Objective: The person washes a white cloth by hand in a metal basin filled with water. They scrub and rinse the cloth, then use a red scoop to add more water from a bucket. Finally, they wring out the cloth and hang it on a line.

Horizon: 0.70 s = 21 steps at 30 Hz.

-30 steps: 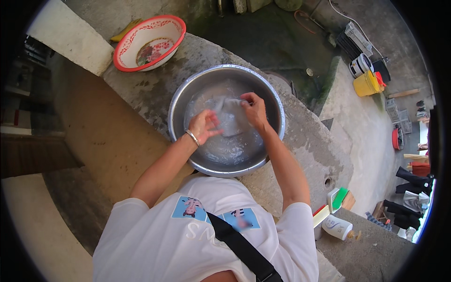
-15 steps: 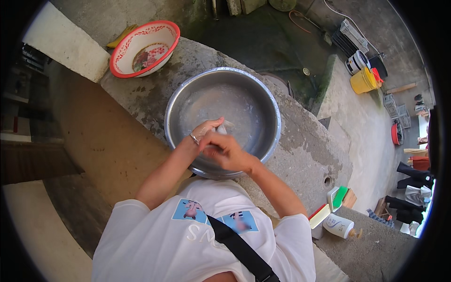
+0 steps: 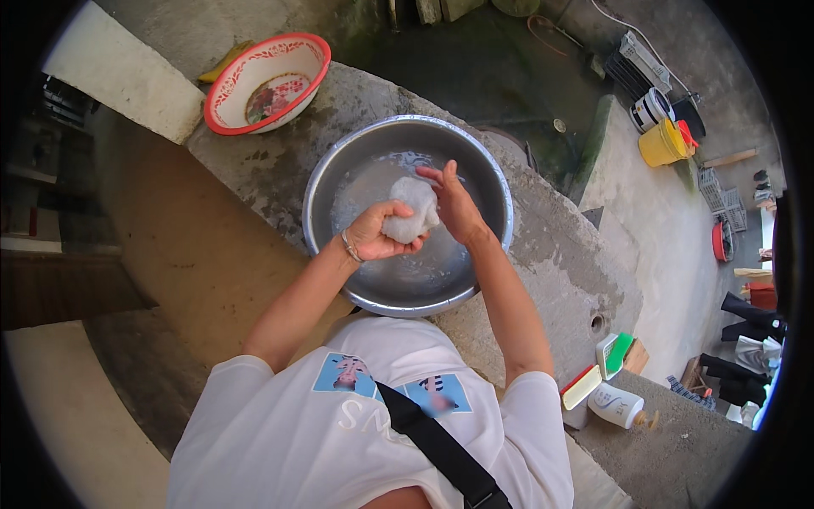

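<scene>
My left hand (image 3: 379,232) is closed round a wadded white cloth (image 3: 412,209), which looks wet and bunched into a ball. Beside the cloth, my right hand (image 3: 456,202) has its fingers stretched out and apart, with nothing gripped in them; whether its palm touches the cloth is hard to see. Both hands are over a large round metal basin (image 3: 494,191) with water in the bottom. The basin stands on a concrete ledge (image 3: 555,254). A bracelet circles my left wrist.
A red-rimmed enamel basin (image 3: 222,102) stands at the ledge's far left. To the lower right are a white pump bottle (image 3: 616,405), a green brush (image 3: 619,353) and a drain hole (image 3: 598,322). Dark water (image 3: 475,76) lies beyond the ledge. A yellow bucket (image 3: 661,146) is farther right.
My hands were pressed together near the basin's near side; now they are apart and farther in. The right hand has opened away, and the bunched cloth shows in my left hand.
</scene>
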Available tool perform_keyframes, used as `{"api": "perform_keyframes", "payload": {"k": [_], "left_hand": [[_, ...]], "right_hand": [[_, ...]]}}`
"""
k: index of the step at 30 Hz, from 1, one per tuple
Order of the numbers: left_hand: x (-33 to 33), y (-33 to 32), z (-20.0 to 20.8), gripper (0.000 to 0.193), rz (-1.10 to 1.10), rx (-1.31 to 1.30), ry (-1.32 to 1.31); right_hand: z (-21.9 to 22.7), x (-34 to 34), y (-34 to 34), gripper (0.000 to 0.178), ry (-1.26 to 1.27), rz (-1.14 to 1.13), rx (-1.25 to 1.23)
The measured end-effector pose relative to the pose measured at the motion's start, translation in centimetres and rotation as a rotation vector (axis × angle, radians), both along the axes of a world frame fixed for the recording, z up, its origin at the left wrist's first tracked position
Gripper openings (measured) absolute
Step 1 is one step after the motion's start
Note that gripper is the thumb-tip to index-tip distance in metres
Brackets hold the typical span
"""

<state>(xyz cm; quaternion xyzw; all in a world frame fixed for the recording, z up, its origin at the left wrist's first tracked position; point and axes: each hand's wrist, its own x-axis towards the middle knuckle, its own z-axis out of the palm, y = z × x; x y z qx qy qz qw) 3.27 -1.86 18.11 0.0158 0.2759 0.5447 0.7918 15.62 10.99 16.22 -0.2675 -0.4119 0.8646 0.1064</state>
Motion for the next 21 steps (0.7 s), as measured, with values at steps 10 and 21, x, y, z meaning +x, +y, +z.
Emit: {"api": "perform_keyframes", "payload": {"k": [10, 21], "left_hand": [[-0.3, 0.5, -1.6, 0.055, -0.041, 0.045, -0.439], [0.3, 0.3, -2.3, 0.055, 0.11, 0.193, -0.394]], "right_hand": [[0.6, 0.3, -1.8, 0.051, -0.051, -0.232, 0.531], [2.0, 0.9, -6.1, 0.011, -0.059, -0.389, 1.038]]}}
